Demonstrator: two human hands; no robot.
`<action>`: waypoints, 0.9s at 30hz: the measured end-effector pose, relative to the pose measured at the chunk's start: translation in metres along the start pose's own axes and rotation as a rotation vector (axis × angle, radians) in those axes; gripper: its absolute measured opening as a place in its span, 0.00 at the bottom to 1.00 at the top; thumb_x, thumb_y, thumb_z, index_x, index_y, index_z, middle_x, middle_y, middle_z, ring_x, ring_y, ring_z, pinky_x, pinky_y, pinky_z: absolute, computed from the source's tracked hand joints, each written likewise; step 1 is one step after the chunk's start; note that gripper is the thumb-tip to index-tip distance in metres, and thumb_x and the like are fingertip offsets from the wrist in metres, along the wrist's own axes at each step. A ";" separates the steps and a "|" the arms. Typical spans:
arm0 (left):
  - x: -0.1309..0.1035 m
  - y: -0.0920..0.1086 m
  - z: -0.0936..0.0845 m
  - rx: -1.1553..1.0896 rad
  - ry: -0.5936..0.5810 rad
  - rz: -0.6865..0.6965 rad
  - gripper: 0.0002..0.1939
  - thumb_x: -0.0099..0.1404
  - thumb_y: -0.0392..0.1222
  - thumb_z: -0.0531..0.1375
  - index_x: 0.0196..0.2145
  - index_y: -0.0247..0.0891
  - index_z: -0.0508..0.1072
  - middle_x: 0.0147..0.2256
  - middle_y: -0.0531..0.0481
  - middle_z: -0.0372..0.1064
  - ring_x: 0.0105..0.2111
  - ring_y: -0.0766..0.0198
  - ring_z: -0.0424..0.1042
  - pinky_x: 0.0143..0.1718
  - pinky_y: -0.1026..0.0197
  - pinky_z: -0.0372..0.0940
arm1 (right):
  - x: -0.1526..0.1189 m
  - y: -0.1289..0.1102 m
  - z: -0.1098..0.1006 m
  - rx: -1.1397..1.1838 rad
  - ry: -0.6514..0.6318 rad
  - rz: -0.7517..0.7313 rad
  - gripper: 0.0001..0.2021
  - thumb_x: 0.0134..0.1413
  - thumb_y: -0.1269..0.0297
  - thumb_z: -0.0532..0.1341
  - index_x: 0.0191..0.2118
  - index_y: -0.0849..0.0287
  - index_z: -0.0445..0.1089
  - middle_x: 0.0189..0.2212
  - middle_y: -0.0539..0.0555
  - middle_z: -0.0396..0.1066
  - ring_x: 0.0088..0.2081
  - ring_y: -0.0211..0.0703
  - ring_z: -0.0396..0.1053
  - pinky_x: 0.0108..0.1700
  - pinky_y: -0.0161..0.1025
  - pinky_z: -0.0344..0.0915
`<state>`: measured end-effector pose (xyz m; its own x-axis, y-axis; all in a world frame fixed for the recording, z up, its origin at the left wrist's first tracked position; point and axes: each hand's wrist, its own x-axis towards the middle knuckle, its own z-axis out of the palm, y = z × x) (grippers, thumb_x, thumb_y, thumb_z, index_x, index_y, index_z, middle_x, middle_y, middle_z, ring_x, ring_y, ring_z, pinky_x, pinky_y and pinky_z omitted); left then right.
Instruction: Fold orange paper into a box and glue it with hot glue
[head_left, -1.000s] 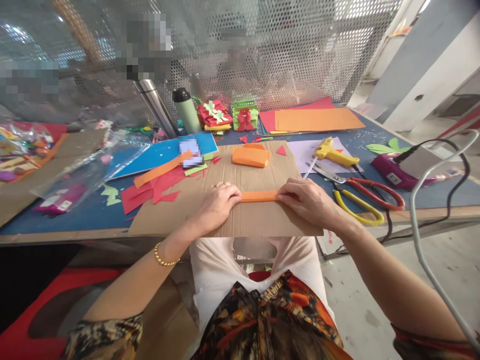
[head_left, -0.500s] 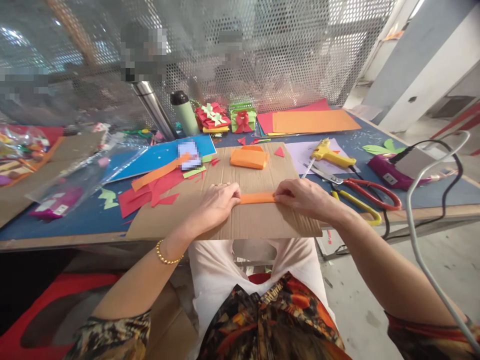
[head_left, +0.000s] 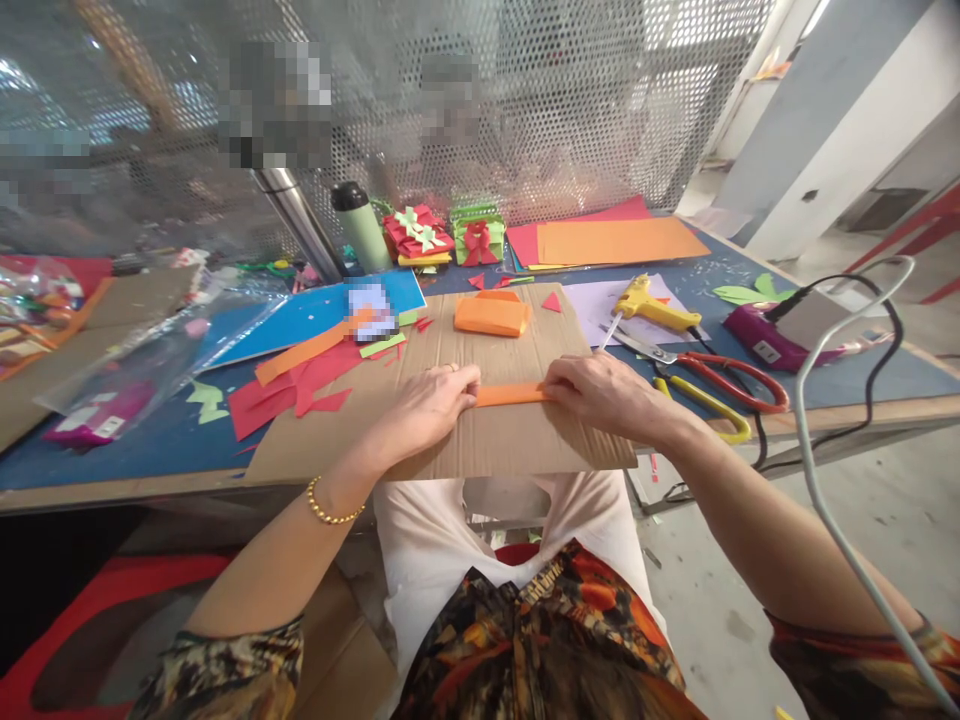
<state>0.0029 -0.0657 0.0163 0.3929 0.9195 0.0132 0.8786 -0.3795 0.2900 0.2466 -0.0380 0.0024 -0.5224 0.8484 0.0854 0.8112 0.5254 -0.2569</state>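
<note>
An orange paper strip (head_left: 512, 394) lies across a sheet of brown cardboard (head_left: 495, 440) on the table. Its left end is pinched by my left hand (head_left: 437, 402), which wears a ring and has a gold bracelet at the wrist. At the other end, my right hand (head_left: 596, 388) has its fingers closed on the strip. Just beyond the strip rests a folded orange paper piece (head_left: 492, 315), with a small red triangle (head_left: 552, 301) to its right.
To the right are red-handled scissors (head_left: 731, 378), a yellow glue gun (head_left: 652, 305), yellow-handled pliers (head_left: 712, 412) and a power strip with cables. Red scraps (head_left: 300, 385), a phone and a blue sheet lie left. Bottles and paper boxes stand behind.
The whole view has shifted slightly, so the table things sit a little further left. Both hands remain on the orange strip in nearly the same pose.
</note>
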 end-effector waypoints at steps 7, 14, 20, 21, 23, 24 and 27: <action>0.003 0.002 -0.007 -0.027 -0.044 -0.008 0.08 0.67 0.31 0.55 0.31 0.40 0.66 0.32 0.51 0.71 0.34 0.60 0.70 0.35 0.59 0.59 | 0.001 -0.002 -0.001 -0.038 -0.028 0.034 0.12 0.65 0.67 0.55 0.34 0.59 0.75 0.34 0.56 0.80 0.34 0.44 0.74 0.37 0.39 0.57; 0.007 0.002 -0.011 -0.040 -0.108 -0.012 0.08 0.66 0.30 0.54 0.30 0.40 0.64 0.31 0.52 0.68 0.33 0.60 0.68 0.34 0.59 0.57 | 0.005 0.000 -0.005 -0.023 -0.071 0.061 0.09 0.64 0.65 0.59 0.33 0.58 0.74 0.31 0.54 0.79 0.31 0.42 0.72 0.33 0.37 0.56; 0.004 -0.006 -0.002 -0.103 -0.057 -0.009 0.07 0.67 0.32 0.54 0.31 0.41 0.62 0.32 0.52 0.69 0.34 0.61 0.68 0.35 0.58 0.58 | -0.002 0.000 0.000 0.010 -0.010 0.068 0.06 0.62 0.69 0.58 0.35 0.57 0.73 0.32 0.53 0.79 0.33 0.43 0.72 0.34 0.37 0.56; 0.003 -0.009 0.001 -0.109 -0.035 -0.029 0.07 0.67 0.33 0.55 0.32 0.41 0.62 0.33 0.52 0.69 0.34 0.61 0.69 0.34 0.59 0.58 | -0.003 0.001 0.002 0.003 0.014 0.036 0.07 0.62 0.70 0.58 0.35 0.57 0.72 0.32 0.53 0.79 0.32 0.43 0.72 0.34 0.38 0.56; 0.002 -0.014 0.006 -0.103 0.044 -0.056 0.06 0.68 0.35 0.56 0.34 0.41 0.62 0.33 0.52 0.69 0.34 0.61 0.69 0.33 0.59 0.59 | -0.006 0.004 0.007 -0.020 0.070 -0.046 0.08 0.64 0.71 0.56 0.34 0.58 0.71 0.31 0.53 0.78 0.32 0.43 0.71 0.37 0.39 0.55; 0.002 -0.016 0.008 -0.085 0.076 -0.066 0.06 0.69 0.34 0.55 0.33 0.41 0.62 0.33 0.52 0.69 0.34 0.61 0.69 0.34 0.59 0.60 | -0.008 0.005 0.010 -0.039 0.094 -0.080 0.08 0.64 0.71 0.56 0.34 0.58 0.70 0.32 0.53 0.77 0.32 0.43 0.71 0.38 0.40 0.55; 0.000 -0.020 0.015 -0.014 0.156 -0.042 0.07 0.70 0.32 0.53 0.33 0.40 0.62 0.35 0.51 0.68 0.35 0.61 0.69 0.36 0.59 0.62 | -0.011 0.008 0.018 -0.114 0.177 -0.120 0.09 0.66 0.72 0.55 0.34 0.58 0.69 0.32 0.53 0.74 0.34 0.45 0.70 0.39 0.41 0.53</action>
<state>-0.0108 -0.0595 -0.0042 0.3075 0.9398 0.1491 0.8890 -0.3396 0.3072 0.2539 -0.0449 -0.0181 -0.5704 0.7726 0.2788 0.7759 0.6182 -0.1257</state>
